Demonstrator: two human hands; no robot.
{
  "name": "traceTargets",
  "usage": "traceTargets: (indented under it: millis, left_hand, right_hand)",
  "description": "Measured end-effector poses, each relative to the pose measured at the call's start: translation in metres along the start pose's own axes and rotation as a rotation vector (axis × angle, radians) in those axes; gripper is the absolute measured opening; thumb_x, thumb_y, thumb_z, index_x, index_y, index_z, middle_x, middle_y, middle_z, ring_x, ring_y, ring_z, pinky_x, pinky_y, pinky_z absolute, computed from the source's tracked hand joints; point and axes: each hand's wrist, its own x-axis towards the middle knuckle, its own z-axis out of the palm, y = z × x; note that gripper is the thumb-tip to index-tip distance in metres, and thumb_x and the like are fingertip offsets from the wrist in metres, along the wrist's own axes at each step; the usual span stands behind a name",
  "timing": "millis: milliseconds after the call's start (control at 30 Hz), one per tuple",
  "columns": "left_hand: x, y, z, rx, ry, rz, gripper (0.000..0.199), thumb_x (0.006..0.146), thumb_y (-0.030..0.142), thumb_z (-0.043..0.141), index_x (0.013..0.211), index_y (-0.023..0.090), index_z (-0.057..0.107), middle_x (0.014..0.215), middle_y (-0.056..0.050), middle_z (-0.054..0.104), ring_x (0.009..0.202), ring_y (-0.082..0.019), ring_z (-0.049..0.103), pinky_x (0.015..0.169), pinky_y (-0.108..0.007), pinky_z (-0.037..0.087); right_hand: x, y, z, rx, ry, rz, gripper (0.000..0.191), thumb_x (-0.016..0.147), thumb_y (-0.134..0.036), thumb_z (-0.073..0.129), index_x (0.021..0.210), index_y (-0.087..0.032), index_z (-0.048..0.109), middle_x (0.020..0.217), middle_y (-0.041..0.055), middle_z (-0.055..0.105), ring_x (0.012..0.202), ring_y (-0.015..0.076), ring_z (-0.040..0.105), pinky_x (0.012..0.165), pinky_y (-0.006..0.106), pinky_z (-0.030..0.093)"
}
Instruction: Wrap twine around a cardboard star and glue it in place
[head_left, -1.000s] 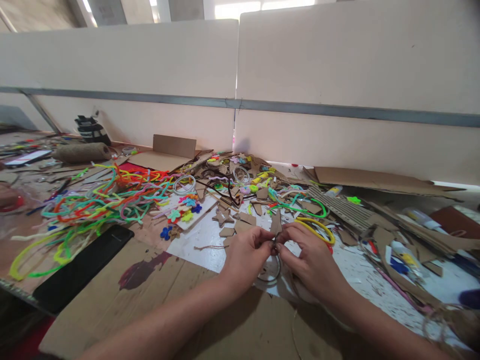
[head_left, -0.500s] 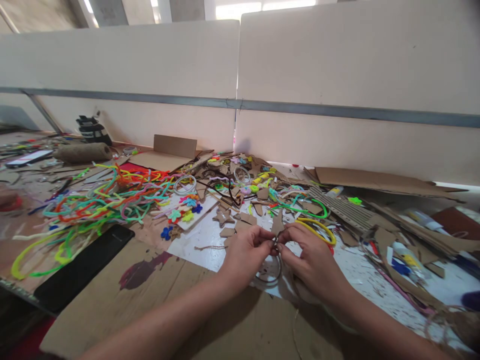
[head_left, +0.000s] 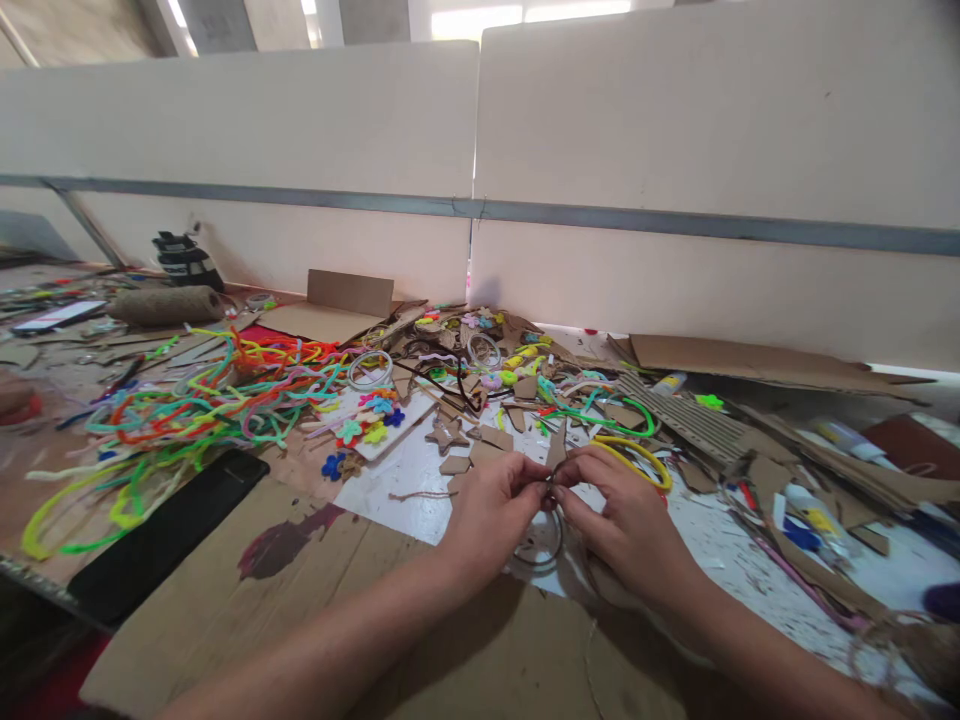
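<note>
My left hand and my right hand meet above the white sheet, each closed in a pinch. At their fingertips is a small pointed cardboard piece, its tip sticking up, its lower part hidden by the fingers. A thin twine hangs below my right hand; where it starts is hidden. Just under the fingers lies a round ring on the sheet. To the left of my hands are a cardboard star and several cardboard scraps.
Tangled pipe cleaners and a black phone lie left. Yellow rings sit beyond my right hand. Glue bottles and cardboard strips fill the right. A brown cardboard sheet lies in front. Another person's hand shows far left.
The cardboard piece at my fingertips has turned slightly, and less of its width shows. My fingers have shifted only a little. At the far left the other person's hand has moved slightly.
</note>
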Motion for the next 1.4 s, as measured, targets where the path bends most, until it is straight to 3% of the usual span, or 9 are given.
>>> traceTargets:
  millis: [333,633,1033,1200,1400]
  left_hand:
    - [0.0012,0.0034,-0.0038,0.073,-0.031,0.010,0.017,0.086,0.022,0.061,0.095,0.016,0.074,0.090,-0.006,0.077,0.083,-0.019,0.070,0.074,-0.028,0.050]
    - [0.0011,-0.0012,-0.0028,0.006,-0.042,-0.020,0.016,0.084,0.018,0.059,0.092,0.018,0.073,0.085,-0.004,0.077,0.079,-0.018,0.071,0.073,-0.027,0.051]
    - [0.0037,0.0016,-0.0047,-0.062,-0.024,-0.077,0.014,0.081,0.018,0.062,0.094,0.019,0.069,0.073,-0.001,0.072,0.067,-0.015,0.068,0.058,-0.022,0.046]
    - [0.0033,0.0027,-0.0055,-0.028,-0.026,-0.054,0.019,0.081,0.014,0.060,0.098,0.019,0.065,0.068,0.000,0.070,0.064,-0.015,0.067,0.057,-0.022,0.045]
    - [0.0011,0.0002,-0.0063,0.105,-0.044,0.032,0.024,0.084,0.013,0.054,0.105,0.020,0.061,0.079,-0.001,0.075,0.071,-0.015,0.068,0.061,-0.023,0.045]
  right_hand:
    - [0.0000,-0.0005,-0.0004,0.009,-0.001,0.010,0.011,0.090,-0.019,0.055,0.080,-0.021,0.059,0.089,0.0023,0.061,0.085,0.0192,0.058,0.078,0.031,0.042]
    - [0.0004,-0.0024,-0.0028,-0.008,-0.014,-0.004,0.012,0.089,-0.018,0.055,0.079,-0.021,0.059,0.087,0.0021,0.061,0.083,0.0192,0.059,0.075,0.031,0.043]
    - [-0.0006,-0.0026,-0.0013,-0.007,-0.021,-0.020,0.010,0.092,-0.020,0.057,0.082,-0.022,0.060,0.091,0.0032,0.062,0.087,0.0205,0.061,0.078,0.032,0.044]
    - [-0.0012,-0.0038,-0.0012,-0.002,-0.045,-0.009,0.012,0.092,-0.020,0.056,0.081,-0.022,0.058,0.090,0.0031,0.061,0.086,0.0206,0.059,0.077,0.033,0.044]
    - [-0.0019,-0.0045,-0.0004,-0.059,-0.045,-0.030,0.011,0.092,-0.017,0.054,0.082,-0.021,0.056,0.090,0.0039,0.060,0.085,0.0207,0.059,0.076,0.033,0.044]
